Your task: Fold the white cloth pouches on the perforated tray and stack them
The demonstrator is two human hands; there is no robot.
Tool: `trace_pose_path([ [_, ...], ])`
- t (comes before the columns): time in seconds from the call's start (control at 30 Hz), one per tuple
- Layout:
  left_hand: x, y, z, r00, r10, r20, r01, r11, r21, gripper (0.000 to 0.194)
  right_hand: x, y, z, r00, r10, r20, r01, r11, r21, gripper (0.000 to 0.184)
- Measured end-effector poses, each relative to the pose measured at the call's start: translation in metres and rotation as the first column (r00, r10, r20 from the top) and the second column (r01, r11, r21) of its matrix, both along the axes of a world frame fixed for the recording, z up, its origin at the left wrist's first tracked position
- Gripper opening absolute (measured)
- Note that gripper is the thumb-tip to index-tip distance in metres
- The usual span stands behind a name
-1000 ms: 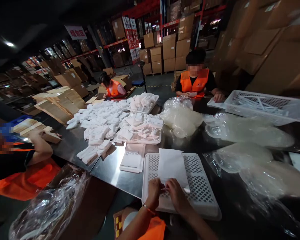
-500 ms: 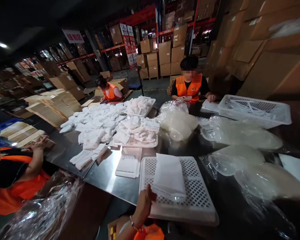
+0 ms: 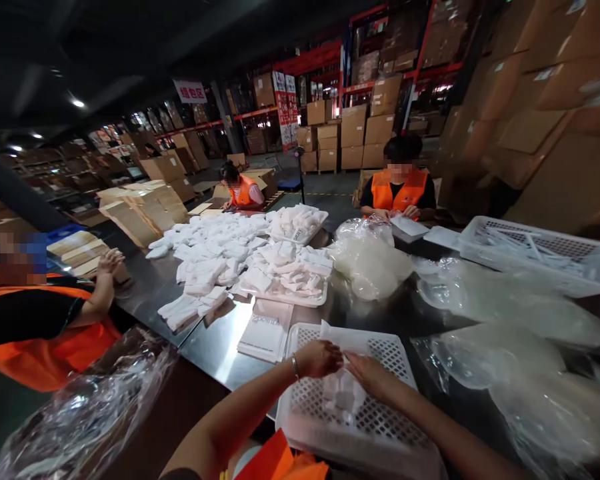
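Note:
My left hand (image 3: 319,358) and my right hand (image 3: 371,375) meet over an upturned white perforated tray (image 3: 390,407) at the near table edge. Both hands pinch a white folded packet (image 3: 343,393) that lies on the tray, left hand at its upper left, right hand at its upper right. A thin bracelet shows on my left wrist. Just left of the tray lies a flat stack of white printed bags (image 3: 266,330) on the steel table (image 3: 220,340).
Heaps of white packets (image 3: 215,253) and filled trays (image 3: 285,277) cover the table's middle. Clear plastic bags (image 3: 500,313) spread to the right, with a white basket (image 3: 535,257) behind. People in orange vests sit at left (image 3: 35,320) and across (image 3: 401,187). Cardboard boxes stand behind.
My right hand has come back into view and both hands now reach farther onto the tray. The large flat white sheet is now a smaller folded packet between my fingers.

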State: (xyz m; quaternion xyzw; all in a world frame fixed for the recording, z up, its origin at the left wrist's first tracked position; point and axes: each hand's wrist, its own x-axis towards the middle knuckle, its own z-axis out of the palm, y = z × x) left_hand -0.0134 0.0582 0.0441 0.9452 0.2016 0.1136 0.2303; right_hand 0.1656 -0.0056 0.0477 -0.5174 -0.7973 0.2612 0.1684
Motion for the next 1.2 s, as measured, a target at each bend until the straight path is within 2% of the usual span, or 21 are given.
trace_pose_path([
  [0.07, -0.005, -0.003, -0.018, 0.998, -0.066, 0.009, 0.066, 0.998, 0.019, 0.027, 0.007, 0.0, -0.007, 1.0, -0.013, 0.025, 0.014, 0.999, -0.034, 0.053],
  [0.13, -0.011, -0.003, -0.029, 0.994, -0.104, 0.028, 0.102, 0.993, 0.051, 0.035, 0.024, -0.004, -0.018, 0.999, 0.009, 0.031, -0.008, 0.999, -0.043, 0.057],
  [0.23, -0.024, 0.002, -0.033, 0.985, -0.17, -0.005, 0.17, 0.982, 0.087, 0.049, 0.055, -0.011, -0.039, 0.985, 0.173, 0.008, -0.174, 0.982, 0.076, 0.049],
  [0.3, -0.034, 0.003, -0.028, 0.978, -0.205, -0.047, 0.209, 0.969, 0.131, 0.062, 0.07, -0.016, -0.051, 0.94, 0.338, 0.052, -0.341, 0.914, 0.221, 0.055],
  [0.37, -0.041, 0.001, -0.021, 0.973, -0.218, -0.083, 0.23, 0.954, 0.191, 0.065, 0.078, -0.02, -0.058, 0.882, 0.444, 0.16, -0.471, 0.817, 0.332, 0.068],
  [0.43, -0.044, -0.006, -0.016, 0.965, -0.244, -0.09, 0.259, 0.935, 0.24, 0.056, 0.078, -0.025, -0.058, 0.853, 0.457, 0.252, -0.522, 0.752, 0.403, 0.071],
  [0.57, -0.038, -0.025, -0.018, 0.932, -0.363, -0.009, 0.357, 0.91, 0.211, 0.04, 0.068, -0.031, -0.053, 0.865, 0.41, 0.29, -0.501, 0.666, 0.552, 0.054],
  [0.67, -0.035, -0.033, -0.025, 0.941, -0.336, 0.037, 0.328, 0.934, 0.143, 0.027, 0.063, -0.033, -0.053, 0.873, 0.366, 0.323, -0.488, 0.663, 0.567, 0.045],
  [0.77, -0.039, -0.034, -0.028, 0.945, -0.328, 0.004, 0.327, 0.94, 0.096, 0.022, 0.065, -0.034, -0.057, 0.856, 0.352, 0.378, -0.513, 0.665, 0.543, 0.044],
  [0.87, -0.048, -0.031, -0.025, 0.939, -0.344, -0.004, 0.343, 0.936, 0.077, 0.024, 0.07, -0.034, -0.06, 0.847, 0.347, 0.403, -0.529, 0.628, 0.571, 0.049],
  [1.0, -0.054, -0.029, -0.019, 0.933, -0.358, 0.045, 0.356, 0.933, 0.046, 0.025, 0.072, -0.03, -0.058, 0.868, 0.322, 0.377, -0.493, 0.641, 0.589, 0.048],
  [1.07, -0.051, -0.026, -0.019, 0.933, -0.359, 0.042, 0.354, 0.931, 0.086, 0.023, 0.07, -0.026, -0.055, 0.871, 0.327, 0.368, -0.491, 0.631, 0.601, 0.048],
  [1.2, -0.04, -0.016, -0.031, 0.947, -0.321, -0.021, 0.312, 0.899, 0.307, 0.023, 0.064, -0.014, -0.059, 0.856, 0.344, 0.386, -0.516, 0.614, 0.597, 0.055],
])
